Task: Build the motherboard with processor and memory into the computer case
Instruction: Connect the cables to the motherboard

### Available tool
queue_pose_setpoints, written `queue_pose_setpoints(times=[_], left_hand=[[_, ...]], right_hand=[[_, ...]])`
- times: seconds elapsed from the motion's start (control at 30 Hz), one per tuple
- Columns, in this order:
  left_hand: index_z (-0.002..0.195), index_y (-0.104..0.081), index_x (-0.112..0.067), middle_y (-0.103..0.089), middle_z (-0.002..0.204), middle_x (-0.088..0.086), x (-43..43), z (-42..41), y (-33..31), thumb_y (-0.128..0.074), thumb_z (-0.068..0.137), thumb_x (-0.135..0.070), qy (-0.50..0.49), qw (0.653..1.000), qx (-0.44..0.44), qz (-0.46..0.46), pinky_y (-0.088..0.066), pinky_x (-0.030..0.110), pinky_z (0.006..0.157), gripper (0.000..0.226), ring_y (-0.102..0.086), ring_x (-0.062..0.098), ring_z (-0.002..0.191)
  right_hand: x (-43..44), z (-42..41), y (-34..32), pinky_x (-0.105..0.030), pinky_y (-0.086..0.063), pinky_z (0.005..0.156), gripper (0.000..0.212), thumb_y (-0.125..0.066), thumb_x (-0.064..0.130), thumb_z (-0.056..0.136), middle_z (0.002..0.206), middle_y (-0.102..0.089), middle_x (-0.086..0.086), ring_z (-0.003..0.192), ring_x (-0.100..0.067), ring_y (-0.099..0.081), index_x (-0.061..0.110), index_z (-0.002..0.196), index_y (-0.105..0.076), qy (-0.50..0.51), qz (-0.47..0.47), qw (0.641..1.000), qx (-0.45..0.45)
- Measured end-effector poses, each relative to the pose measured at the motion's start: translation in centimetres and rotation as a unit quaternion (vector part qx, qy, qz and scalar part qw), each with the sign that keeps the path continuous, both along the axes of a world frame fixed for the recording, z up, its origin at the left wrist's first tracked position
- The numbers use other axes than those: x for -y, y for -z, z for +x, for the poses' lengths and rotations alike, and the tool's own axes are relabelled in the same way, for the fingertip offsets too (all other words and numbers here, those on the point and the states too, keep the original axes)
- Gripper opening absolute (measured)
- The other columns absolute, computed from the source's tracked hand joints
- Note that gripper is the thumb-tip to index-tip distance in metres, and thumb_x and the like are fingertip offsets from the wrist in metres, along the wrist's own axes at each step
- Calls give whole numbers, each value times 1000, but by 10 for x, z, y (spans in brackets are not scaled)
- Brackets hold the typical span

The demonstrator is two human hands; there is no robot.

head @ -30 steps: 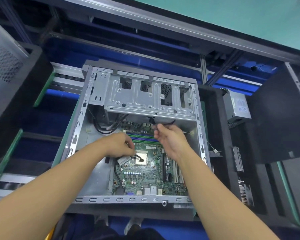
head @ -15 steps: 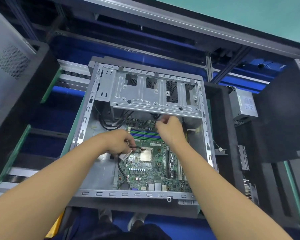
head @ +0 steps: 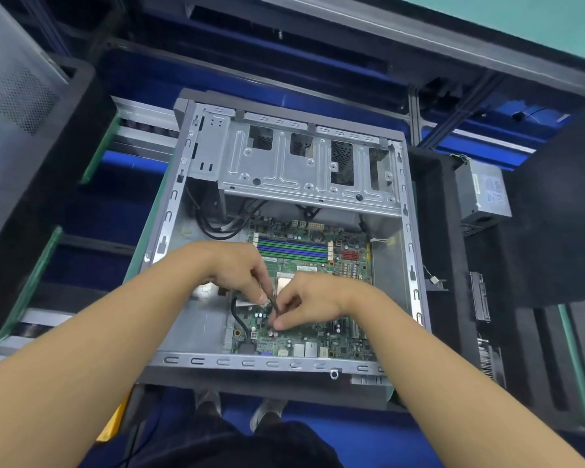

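An open grey computer case (head: 169,231) lies on its side in front of me. The green motherboard (head: 348,265) sits inside it, with green and blue memory slots (head: 293,248) near its far edge and the processor (head: 286,283) at its middle. My left hand (head: 237,271) pinches a thin dark cable (head: 273,301) just left of the processor. My right hand (head: 304,304) pinches the same cable's end low over the board, fingertips touching the board near small capacitors. A thick black cable (head: 238,319) curves down the board's left side.
A metal drive cage (head: 284,167) spans the far part of the case, with black cables (head: 217,228) looped beneath it. A grey power supply (head: 485,190) rests on black foam at the right. A perforated case panel (head: 11,96) stands at the left.
My right hand came back from the far edge of the board, under the drive cage, to meet my left hand beside the processor. Both now pinch the thin cable.
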State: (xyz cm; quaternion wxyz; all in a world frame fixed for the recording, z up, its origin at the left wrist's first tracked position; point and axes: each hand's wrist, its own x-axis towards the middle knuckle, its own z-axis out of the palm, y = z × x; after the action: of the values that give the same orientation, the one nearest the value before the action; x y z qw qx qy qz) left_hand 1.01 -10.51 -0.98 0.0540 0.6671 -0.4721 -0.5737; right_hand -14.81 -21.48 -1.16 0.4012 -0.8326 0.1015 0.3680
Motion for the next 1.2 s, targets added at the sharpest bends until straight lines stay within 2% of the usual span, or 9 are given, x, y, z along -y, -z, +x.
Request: queue_pose_setpoints(times=[0.07,0.17,0.27,0.4,0.5,0.67,0.83,0.93,1.2], left_hand=[[91,-74,-23,-74,82,-3,1,-3,0,-81,78,-28,-3,1000,-1,7,-53,31,78,15,-63,10,73],[85,-73,-21,-70,76,-4,1,-1,2,-85,73,-28,0,1000,0,13,-50,30,68,18,-60,14,70],[90,-69,-26,-67,83,-9,-3,6,1,-85,72,-25,24,999,-2,48,-50,22,64,24,-61,11,73],[87,-68,-23,-61,67,-13,-8,4,11,-79,79,-13,78,994,38,65,-42,9,47,17,-53,-9,48],[88,-71,-10,-63,63,-3,-9,-2,15,-71,84,2,52,994,16,92,-46,13,47,13,-64,4,53],[95,-72,-4,-69,69,3,-9,-4,14,-67,86,4,56,994,23,94,-47,13,48,13,-66,8,55],[93,-73,-13,-69,64,-6,-8,-4,14,-70,84,0,78,992,36,88,-45,13,47,17,-63,6,54],[97,-75,-18,-68,67,-7,-7,-2,12,-74,81,-5,105,990,46,83,-43,15,49,20,-60,8,58],[99,-76,-15,-67,60,-12,-7,1,15,-74,80,-5,113,990,29,79,-45,17,57,21,-58,4,56]], right_hand=[[-1,-4,3,-35,-51,78,27,-69,37,94,96,-72,-10,84,-25,-63,11,93,-75,4,14,1000,-6],[-2,-6,6,-19,-52,65,8,-71,19,94,79,-71,7,67,-10,-61,16,100,-74,56,83,995,-22],[-8,-6,12,-24,-58,68,9,-73,5,91,73,-71,2,65,-13,-67,10,95,-67,107,139,984,-39],[-14,-5,19,-17,-56,74,14,-77,5,87,86,-78,-7,76,-13,-73,9,99,-70,65,120,990,-39],[-18,-5,24,-11,-53,68,14,-78,6,86,90,-78,-11,73,-9,-73,9,98,-72,53,87,995,-19],[-23,-5,31,-8,-50,63,12,-81,16,85,65,-70,18,64,6,-67,15,96,-75,51,32,998,13],[-28,-7,35,-10,-51,63,13,-82,15,84,60,-68,22,64,4,-69,25,84,-73,83,47,995,-2],[-31,-8,38,-8,-51,64,11,-82,13,83,60,-67,24,65,6,-67,19,90,-76,88,39,995,6],[-38,-10,43,-33,-59,71,17,-84,24,81,73,-69,10,65,-6,-61,12,92,-78,59,-18,997,42]])
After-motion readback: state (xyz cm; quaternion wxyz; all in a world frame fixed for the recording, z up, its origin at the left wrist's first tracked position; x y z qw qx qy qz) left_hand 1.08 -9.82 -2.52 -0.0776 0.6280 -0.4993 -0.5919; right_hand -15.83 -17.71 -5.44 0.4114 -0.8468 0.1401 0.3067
